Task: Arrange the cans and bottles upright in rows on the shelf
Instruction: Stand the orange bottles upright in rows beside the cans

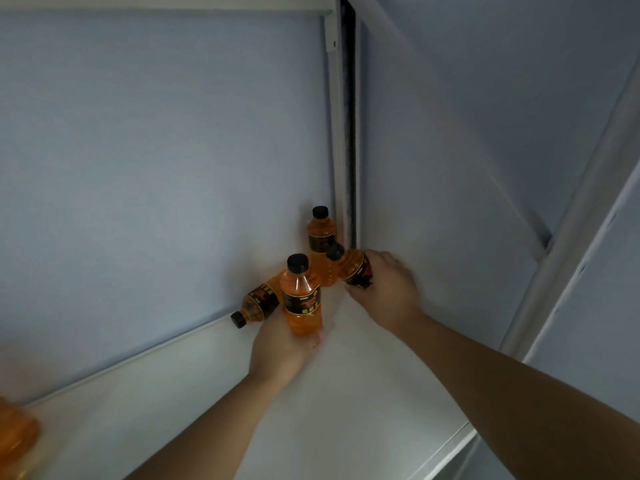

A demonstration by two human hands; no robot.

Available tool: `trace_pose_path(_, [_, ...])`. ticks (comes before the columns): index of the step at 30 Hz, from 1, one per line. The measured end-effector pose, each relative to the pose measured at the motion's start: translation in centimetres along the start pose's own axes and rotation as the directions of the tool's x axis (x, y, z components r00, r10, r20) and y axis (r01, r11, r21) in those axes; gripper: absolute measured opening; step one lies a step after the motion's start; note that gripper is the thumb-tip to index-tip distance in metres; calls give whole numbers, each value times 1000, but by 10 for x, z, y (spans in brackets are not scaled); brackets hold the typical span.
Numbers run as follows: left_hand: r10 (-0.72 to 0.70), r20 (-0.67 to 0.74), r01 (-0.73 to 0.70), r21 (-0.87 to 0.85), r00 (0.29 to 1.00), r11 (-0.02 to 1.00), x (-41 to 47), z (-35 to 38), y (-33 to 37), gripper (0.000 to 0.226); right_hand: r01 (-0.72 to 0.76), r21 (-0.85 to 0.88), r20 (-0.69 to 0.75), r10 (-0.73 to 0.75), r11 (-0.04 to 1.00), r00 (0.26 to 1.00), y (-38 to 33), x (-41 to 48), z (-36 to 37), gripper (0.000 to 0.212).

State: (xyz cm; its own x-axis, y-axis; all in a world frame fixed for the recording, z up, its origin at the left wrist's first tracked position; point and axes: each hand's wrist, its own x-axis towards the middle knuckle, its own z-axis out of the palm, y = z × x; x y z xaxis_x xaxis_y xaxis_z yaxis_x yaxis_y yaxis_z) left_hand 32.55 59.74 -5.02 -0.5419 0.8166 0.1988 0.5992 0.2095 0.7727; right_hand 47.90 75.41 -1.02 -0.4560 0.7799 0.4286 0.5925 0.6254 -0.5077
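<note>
a: so what can go wrong from here? four orange bottles are bunched in the back right corner of the shelf (346, 393). the front bottle (302, 301) is held upright by the left hand (280, 351), with the fingers wrapped round its lower half. the tilted bottle (355, 270) is gripped round the label by the right hand (388, 285), and its cap is leaned toward the back bottle (320, 233), which is stood upright right in the corner.

b: the crowding is the problem imo. the tilted bottle's cap is seen right against the back bottle, though actual contact can't be told from this angle. if it's swung upright carelessly, the back one could get knocked over. whether its base is on the shelf or lifted can't be told either.

a: and the lying bottle (258, 301)?

b: that one is laid on its side just behind the front bottle, cap pointed out to the left along the back wall (156, 168). it's a round body, so it could be set rolling by a nudge from the front bottle or the left wrist.

a: something orange and blurry (14, 441) is also seen at the near left edge, but it can't be made out.

b: if it's another bottle, it could be caught by an elbow.
</note>
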Motion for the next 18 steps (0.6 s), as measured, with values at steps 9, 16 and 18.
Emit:
trace_pose_path(9, [-226,-173,228,-6,959,974,-123,-55,-6,47,12,520,87,-67,854,994,-80,-61,-3,34])
trace_pose_path(16, [-379,-341,386,-51,860,921,-234,-102,-17,43,-28,668,219,-161,744,962,-153,-151,4,38])
trace_pose_path(18, [-394,-383,413,-34,835,910,-256,-118,-21,42,-35,679,266,-202,733,942,-173,-177,7,40])
